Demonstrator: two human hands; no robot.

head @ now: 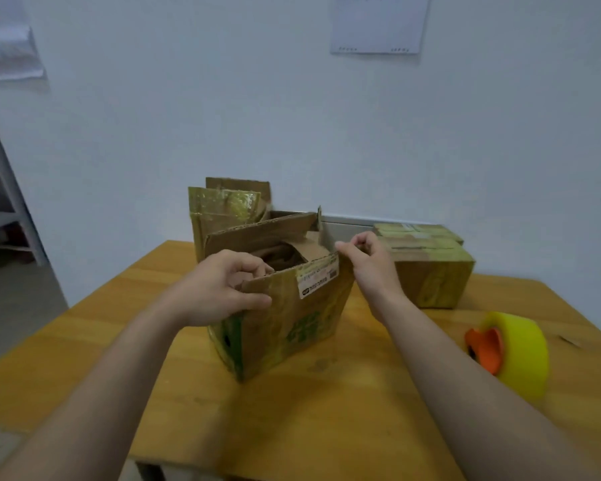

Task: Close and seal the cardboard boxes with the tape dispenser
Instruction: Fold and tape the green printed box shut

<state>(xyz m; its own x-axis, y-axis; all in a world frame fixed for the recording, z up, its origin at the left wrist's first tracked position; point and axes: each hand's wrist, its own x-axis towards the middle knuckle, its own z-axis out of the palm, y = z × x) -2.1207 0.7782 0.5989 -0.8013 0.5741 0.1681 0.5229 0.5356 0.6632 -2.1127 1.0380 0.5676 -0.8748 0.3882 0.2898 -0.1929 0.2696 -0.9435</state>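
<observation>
On the wooden table point(84, 341), left hand point(222, 286) grips near flap of open brown cardboard box point(292, 328), right hand point(370, 265) pinches right flap, yellow-orange tape dispenser point(514, 352) right of forearm.

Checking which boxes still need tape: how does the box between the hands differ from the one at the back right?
The front box has its top flaps open; the right box is closed and its top looks taped. The left hand and right hand hold the front box's flaps; no hand touches the right box. Both are brown cardboard with green print, on the table.
</observation>
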